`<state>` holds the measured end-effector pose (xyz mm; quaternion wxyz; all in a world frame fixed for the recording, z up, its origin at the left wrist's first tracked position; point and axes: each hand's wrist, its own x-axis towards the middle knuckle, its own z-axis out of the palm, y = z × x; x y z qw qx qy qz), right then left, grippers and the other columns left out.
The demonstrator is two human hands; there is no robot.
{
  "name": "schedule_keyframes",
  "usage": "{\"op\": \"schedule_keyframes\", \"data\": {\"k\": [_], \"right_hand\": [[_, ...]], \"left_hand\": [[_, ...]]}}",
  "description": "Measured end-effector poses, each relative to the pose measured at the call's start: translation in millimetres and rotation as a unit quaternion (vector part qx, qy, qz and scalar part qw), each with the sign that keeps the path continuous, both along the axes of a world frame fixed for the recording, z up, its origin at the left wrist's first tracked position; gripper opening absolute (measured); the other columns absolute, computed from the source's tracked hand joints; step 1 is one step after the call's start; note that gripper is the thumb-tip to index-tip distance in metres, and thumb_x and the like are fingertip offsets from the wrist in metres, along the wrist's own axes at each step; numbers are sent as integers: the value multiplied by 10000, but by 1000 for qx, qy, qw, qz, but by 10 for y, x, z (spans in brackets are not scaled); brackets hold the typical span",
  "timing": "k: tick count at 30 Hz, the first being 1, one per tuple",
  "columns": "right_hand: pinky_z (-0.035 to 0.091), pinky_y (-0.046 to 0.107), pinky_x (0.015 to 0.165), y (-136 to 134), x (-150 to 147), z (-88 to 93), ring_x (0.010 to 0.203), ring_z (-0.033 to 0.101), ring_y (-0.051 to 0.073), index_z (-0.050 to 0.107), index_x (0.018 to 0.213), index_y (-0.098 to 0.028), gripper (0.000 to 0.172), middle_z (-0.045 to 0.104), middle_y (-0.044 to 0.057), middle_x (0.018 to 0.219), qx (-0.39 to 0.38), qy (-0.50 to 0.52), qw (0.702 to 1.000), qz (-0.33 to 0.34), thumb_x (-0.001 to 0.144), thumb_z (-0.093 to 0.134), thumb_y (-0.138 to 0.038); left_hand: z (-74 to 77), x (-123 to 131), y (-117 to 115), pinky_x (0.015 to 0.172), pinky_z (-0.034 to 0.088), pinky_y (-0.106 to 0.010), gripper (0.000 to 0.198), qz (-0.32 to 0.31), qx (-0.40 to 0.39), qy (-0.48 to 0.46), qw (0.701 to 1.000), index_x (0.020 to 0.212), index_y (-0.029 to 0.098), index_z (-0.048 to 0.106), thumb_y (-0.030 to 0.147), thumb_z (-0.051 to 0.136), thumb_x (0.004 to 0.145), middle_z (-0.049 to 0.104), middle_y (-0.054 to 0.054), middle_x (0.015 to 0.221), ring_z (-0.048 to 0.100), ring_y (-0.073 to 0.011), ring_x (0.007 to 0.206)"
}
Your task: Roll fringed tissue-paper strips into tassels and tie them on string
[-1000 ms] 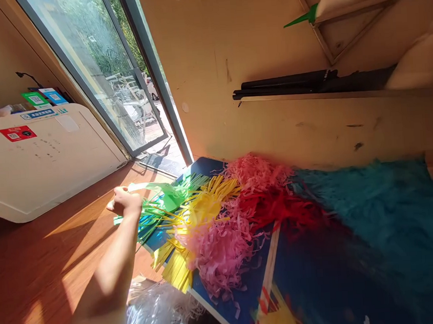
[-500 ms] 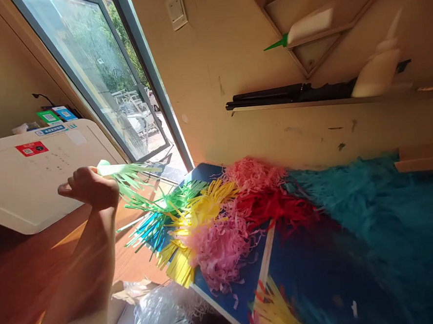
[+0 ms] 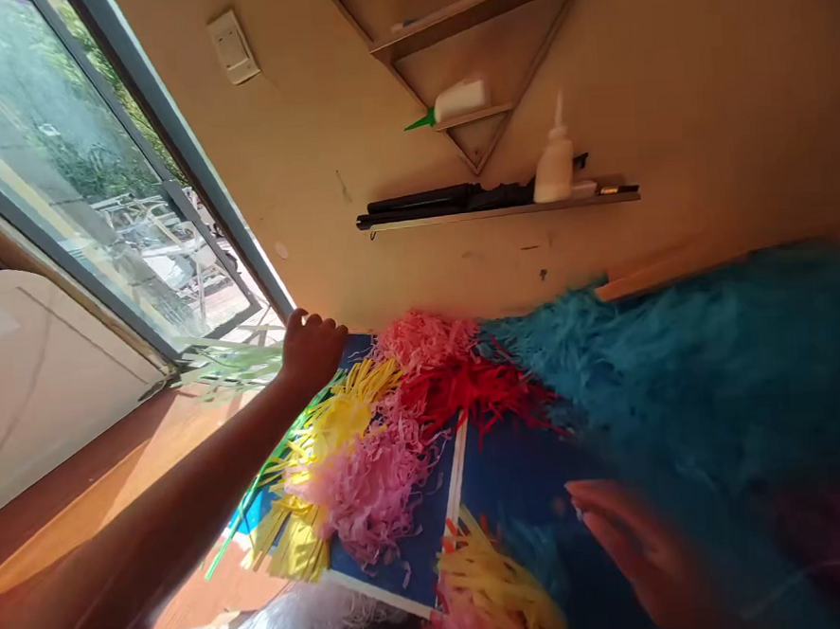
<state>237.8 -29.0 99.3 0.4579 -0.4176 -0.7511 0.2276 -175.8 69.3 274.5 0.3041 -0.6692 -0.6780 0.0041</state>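
My left hand [image 3: 315, 347] is closed above the far left part of the blue table [image 3: 522, 479]. Pale green paper strips [image 3: 234, 366] trail from it to the left, in front of the door opening. Below this hand lie yellow fringed paper strips [image 3: 345, 423] and more green strips [image 3: 259, 476]. My right hand [image 3: 630, 548] hovers low over the right part of the table, blurred, its fingers stretched out and somewhat apart. I see nothing held in it. A bunch of yellow strips [image 3: 493, 576] with pink and red ones lies to its left.
Pink shredded paper [image 3: 381, 492], coral shreds [image 3: 422, 341], red shreds [image 3: 474, 387] and a big teal heap [image 3: 651, 367] cover parts of the table. A wall ledge [image 3: 499, 213] bears a white squeeze bottle [image 3: 554, 164]. A glass door [image 3: 120, 181] stands at the left.
My left hand has moved right with the green strips, from beyond the table's left edge to over the table. My right hand has come into view at the lower right. The view has turned right.
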Motion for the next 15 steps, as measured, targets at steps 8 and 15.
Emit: {"op": "schedule_keyframes", "data": {"k": [8,15], "right_hand": [[406,400,1120,116,-1128,433,1302,494,237,487,1399,-92,515,544,164,1389,0,11,986,165,897,491,-207],[459,393,1067,488,-1659,249,1292,522,215,308,1498,-134,684,519,145,1421,-140,100,976,134,829,423,-48]], "left_hand": [[-278,1332,46,719,344,-392,239,-165,-91,65,980,852,150,653,45,441,814,691,-103,723,663,-254,650],[-548,1332,-194,731,383,-400,256,-193,-48,85,976,895,167,678,76,442,858,653,-56,686,653,-249,644]]}}
